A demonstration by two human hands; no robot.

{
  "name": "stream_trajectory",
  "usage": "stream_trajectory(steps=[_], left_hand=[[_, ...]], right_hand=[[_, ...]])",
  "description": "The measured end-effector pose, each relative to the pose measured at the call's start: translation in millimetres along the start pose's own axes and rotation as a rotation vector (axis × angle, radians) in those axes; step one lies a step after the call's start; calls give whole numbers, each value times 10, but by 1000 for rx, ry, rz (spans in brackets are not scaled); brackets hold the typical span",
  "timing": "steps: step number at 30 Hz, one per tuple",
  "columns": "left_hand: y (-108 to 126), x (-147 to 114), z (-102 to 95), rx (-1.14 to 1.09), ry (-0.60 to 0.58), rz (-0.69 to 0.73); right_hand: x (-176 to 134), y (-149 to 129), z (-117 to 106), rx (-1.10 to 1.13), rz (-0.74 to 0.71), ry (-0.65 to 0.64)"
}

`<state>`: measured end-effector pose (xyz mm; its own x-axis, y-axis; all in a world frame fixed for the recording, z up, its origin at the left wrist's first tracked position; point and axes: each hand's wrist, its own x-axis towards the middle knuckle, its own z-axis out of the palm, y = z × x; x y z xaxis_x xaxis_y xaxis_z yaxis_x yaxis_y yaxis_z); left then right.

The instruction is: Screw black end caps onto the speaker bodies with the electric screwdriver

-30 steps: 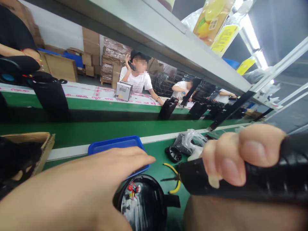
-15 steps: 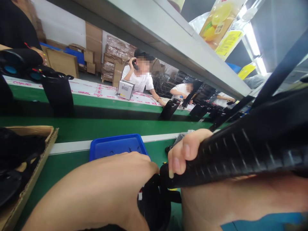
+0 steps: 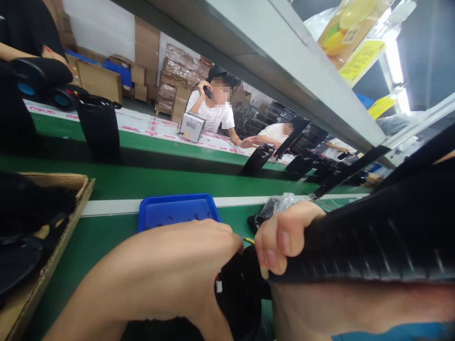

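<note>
My right hand (image 3: pixel 284 237) has its fingers curled over the near end of a long black ribbed piece (image 3: pixel 362 246), which slants up to the right edge of the view. Against that end sits a black rounded part (image 3: pixel 238 298) with a small white tag inside. My left hand (image 3: pixel 202 270) is closed around this part, thumb on the near side and fingertips hidden. A bit of yellow (image 3: pixel 250 240) shows just behind the joint between the two pieces.
Beyond my left hand lies a blue tray (image 3: pixel 142 213) with small black bits. A cardboard box (image 3: pixel 67 246) of black parts stands left. Black cylindrical units (image 3: pixel 99 128) line the green belt (image 3: pixel 152 177); people work across it. A grey shelf beam (image 3: pixel 249 42) crosses overhead.
The view has shifted slightly, so most things sit a little further right. Both hands keep their holds. Across the belt, a person's lowered hand has lifted off a black unit.
</note>
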<state>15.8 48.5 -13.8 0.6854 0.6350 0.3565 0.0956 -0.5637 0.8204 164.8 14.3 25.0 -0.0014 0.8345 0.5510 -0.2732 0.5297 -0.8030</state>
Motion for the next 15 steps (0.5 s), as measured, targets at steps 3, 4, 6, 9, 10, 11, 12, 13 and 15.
stream_trajectory(steps=[3,4,6,9,10,11,12,13,15], left_hand=[[55,56,1,-42,-3,-1],[59,74,-10,-51,-9,0],[43,105,-42,-62,-29,3],[9,130,-109,-59,-84,3],[13,130,-134,-53,-107,0],[31,123,-160,-45,-131,-4],[63,111,-187,-34,-155,-9],[103,93,-214,-22,-179,-14],[180,50,-276,16,-212,-27]], right_hand=[[-23,-7,-103,13,82,-54],[-19,-13,-115,8,89,-47],[0,-20,-94,-28,76,-53],[33,1,1,-104,10,-41],[40,16,33,-132,-10,-29],[45,32,60,-153,-36,-12],[50,47,81,-171,-63,13],[59,55,93,-181,-80,28],[98,47,88,-172,-48,8]])
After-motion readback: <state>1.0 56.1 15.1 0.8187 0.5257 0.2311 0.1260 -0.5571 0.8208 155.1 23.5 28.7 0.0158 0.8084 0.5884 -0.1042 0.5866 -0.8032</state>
